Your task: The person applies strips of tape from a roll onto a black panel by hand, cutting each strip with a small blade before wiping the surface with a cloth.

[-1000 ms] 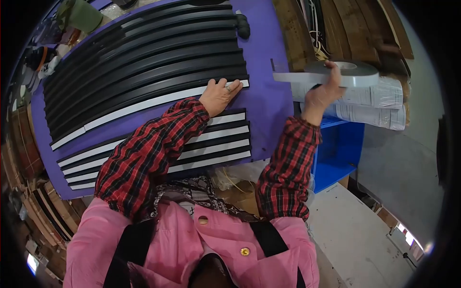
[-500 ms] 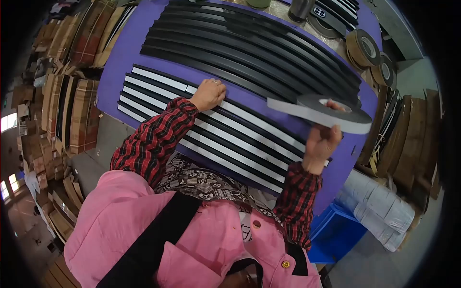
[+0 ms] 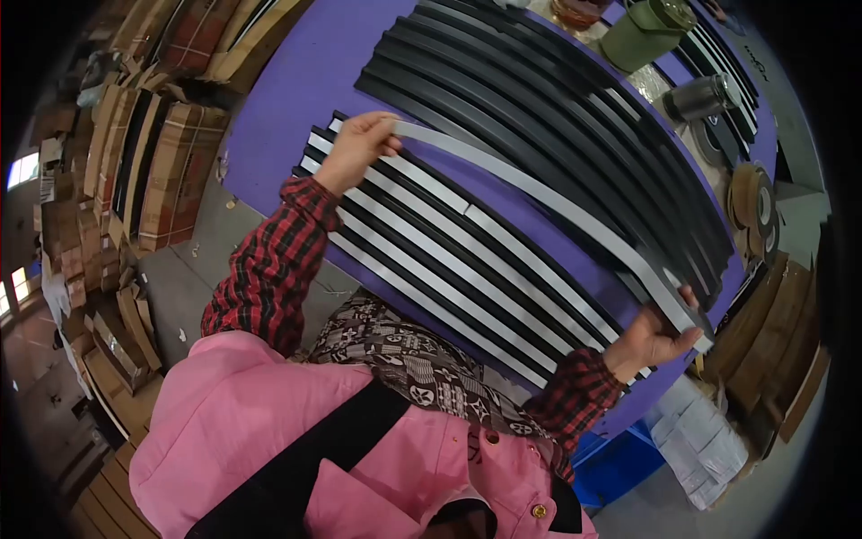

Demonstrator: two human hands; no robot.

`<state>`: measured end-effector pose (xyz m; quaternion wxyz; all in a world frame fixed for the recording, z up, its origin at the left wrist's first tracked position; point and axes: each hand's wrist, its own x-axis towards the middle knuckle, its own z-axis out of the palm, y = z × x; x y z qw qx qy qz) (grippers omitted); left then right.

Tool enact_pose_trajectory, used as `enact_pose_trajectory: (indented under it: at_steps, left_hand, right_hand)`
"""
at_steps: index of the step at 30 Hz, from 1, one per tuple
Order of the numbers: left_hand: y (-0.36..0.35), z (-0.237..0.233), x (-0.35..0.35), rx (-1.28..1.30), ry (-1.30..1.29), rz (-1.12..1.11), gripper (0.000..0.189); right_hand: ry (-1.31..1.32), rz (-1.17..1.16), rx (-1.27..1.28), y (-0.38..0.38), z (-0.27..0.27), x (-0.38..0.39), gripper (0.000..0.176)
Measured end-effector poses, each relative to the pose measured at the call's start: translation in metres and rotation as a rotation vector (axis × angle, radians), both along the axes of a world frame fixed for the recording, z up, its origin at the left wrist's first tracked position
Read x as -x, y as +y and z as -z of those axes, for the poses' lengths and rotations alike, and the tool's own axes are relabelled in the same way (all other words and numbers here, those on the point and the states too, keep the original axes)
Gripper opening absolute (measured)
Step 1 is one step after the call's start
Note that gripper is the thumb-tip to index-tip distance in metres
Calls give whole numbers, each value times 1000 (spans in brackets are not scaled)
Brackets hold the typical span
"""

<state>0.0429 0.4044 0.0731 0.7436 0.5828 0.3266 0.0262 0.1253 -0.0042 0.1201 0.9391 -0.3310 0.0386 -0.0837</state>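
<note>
My left hand (image 3: 357, 153) pinches the free end of a pale grey-white tape (image 3: 539, 193), near the left ends of several black strips. From there the tape runs in a taut, slightly bowed line to its roll (image 3: 675, 301). My right hand (image 3: 648, 341) grips that roll, which is seen nearly edge-on at the table's right side. Below the tape lie black strips with white bands (image 3: 431, 235), side by side on the purple table (image 3: 278, 108). Behind it rests a group of plain black ribbed strips (image 3: 539, 99).
At the back stand a green canister (image 3: 639, 38), a dark glass jar (image 3: 705, 95) and more tape rolls (image 3: 751, 202). Stacked cardboard bundles (image 3: 175, 175) line the left. A blue bin (image 3: 620, 463) and wrapped white packs (image 3: 700, 440) sit at the lower right.
My left hand has left the strips and now holds the tape's end farther left. The roll has moved right and down with my right hand, and a long length is drawn out.
</note>
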Motion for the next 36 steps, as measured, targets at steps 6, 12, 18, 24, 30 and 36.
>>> enact_pose_trajectory:
  at_steps: [6,12,18,24,30,36]
  left_hand:
    - [122,33,-28,-377,182,172,23]
    - [137,62,-49,-490,114,164,22]
    - [141,78,-49,-802,141,203,23]
    - [158,88,-50,-876,122,246,26]
    - [169,81,-55,-911,271,371,28]
    - [206,125,-64,-925,111,156,26]
  right_hand:
    - [245,233,1077,20,58,-2,62]
    - [164,318,1528,23,80,-9,74]
    - [-5,458,1999,12,97,-10,63]
    - [-53,558,2086,10,112,-10,64]
    - [-26,611,2201,13,115,-3,68]
    - [-18,306,2081,10,93,-5,62]
